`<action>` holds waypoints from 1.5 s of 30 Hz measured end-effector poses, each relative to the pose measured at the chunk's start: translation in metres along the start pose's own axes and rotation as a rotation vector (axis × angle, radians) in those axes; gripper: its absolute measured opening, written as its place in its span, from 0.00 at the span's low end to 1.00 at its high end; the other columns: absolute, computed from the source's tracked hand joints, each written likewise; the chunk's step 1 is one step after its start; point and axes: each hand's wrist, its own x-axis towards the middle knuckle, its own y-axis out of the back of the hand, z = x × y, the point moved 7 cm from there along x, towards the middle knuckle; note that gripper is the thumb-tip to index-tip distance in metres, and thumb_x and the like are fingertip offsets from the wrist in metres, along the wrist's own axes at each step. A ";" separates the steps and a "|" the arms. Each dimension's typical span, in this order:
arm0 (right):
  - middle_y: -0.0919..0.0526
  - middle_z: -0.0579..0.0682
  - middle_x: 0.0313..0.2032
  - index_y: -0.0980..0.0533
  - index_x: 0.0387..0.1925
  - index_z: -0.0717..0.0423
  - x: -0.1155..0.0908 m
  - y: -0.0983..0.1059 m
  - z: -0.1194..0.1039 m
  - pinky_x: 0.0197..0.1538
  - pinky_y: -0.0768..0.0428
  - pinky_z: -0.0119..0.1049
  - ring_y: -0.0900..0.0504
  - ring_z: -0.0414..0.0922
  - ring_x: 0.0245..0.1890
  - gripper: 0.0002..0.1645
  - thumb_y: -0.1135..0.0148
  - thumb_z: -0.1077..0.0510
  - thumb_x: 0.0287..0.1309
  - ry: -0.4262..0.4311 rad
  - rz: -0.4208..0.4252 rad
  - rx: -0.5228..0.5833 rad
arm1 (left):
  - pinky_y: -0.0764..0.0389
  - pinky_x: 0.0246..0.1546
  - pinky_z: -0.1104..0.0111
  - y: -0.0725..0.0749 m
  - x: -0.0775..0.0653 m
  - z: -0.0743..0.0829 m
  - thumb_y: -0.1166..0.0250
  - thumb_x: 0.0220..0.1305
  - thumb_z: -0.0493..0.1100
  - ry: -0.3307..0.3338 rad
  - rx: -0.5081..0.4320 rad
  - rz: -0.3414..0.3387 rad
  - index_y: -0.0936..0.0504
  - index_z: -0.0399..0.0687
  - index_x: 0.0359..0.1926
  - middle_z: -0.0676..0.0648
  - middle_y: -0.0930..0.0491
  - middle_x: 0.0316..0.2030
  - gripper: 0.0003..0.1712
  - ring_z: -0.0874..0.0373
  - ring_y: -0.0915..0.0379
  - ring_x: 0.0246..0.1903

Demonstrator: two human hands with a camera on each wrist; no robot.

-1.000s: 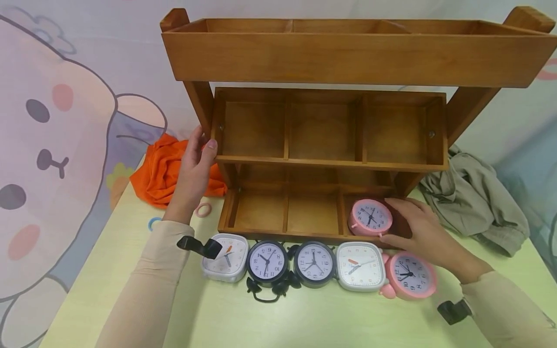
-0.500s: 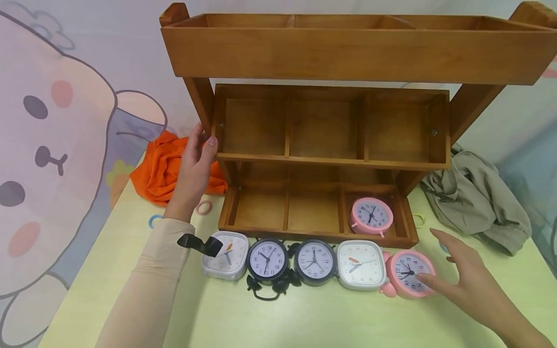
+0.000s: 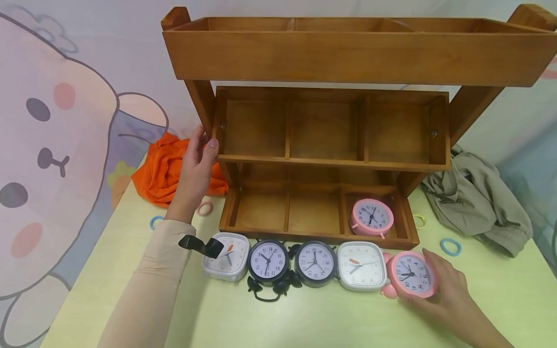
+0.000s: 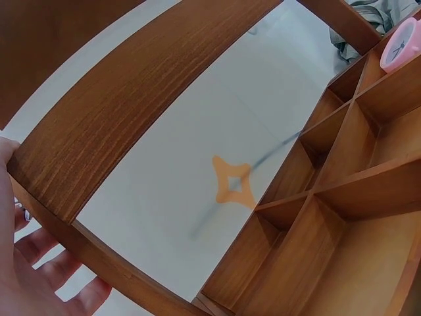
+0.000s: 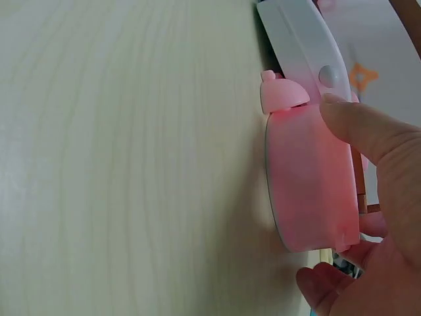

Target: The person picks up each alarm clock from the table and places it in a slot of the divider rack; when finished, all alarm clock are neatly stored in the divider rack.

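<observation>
The pink alarm clock (image 3: 411,274) at the right end of the row is lying face up on the worktop (image 3: 339,321), its bells pointing toward the white clock (image 3: 362,266) just beside them. The right hand (image 3: 448,295) is gripping it, thumb and fingers curling around opposite parts of its rim. The left hand (image 3: 196,166) is clasping the left side of the wooden rack (image 3: 348,55), probably steadying it. Taking up the clock well seems to be calling for even pressure on the rim, with the fingers bearing on neither the face nor the bells. Lifting straight up before turning it is looking safest, since sliding it leftward is risking a bell knocking against the white clock.
</observation>
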 end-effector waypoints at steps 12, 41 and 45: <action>0.31 0.63 0.57 0.38 0.66 0.65 0.001 0.003 0.003 0.47 0.39 0.14 0.31 0.56 0.53 0.55 0.19 0.47 0.41 -0.088 -0.053 0.012 | 0.39 0.73 0.55 0.001 -0.002 0.000 0.51 0.74 0.58 0.011 0.020 0.003 0.55 0.61 0.79 0.52 0.49 0.77 0.39 0.55 0.51 0.76; 0.28 0.61 0.54 0.33 0.61 0.66 0.101 0.033 -0.103 0.47 0.25 0.42 0.29 0.52 0.50 0.56 0.15 0.46 0.33 0.164 0.002 -0.017 | 0.38 0.72 0.55 0.001 -0.002 -0.001 0.50 0.74 0.58 0.018 0.027 0.005 0.55 0.61 0.78 0.52 0.48 0.77 0.39 0.55 0.50 0.76; 0.27 0.60 0.54 0.32 0.61 0.63 0.125 0.015 -0.118 0.50 0.25 0.54 0.30 0.55 0.52 0.55 0.18 0.39 0.35 0.149 -0.057 -0.042 | 0.38 0.73 0.55 0.000 -0.002 0.000 0.50 0.74 0.58 0.019 0.027 0.006 0.55 0.62 0.78 0.52 0.47 0.76 0.39 0.55 0.50 0.75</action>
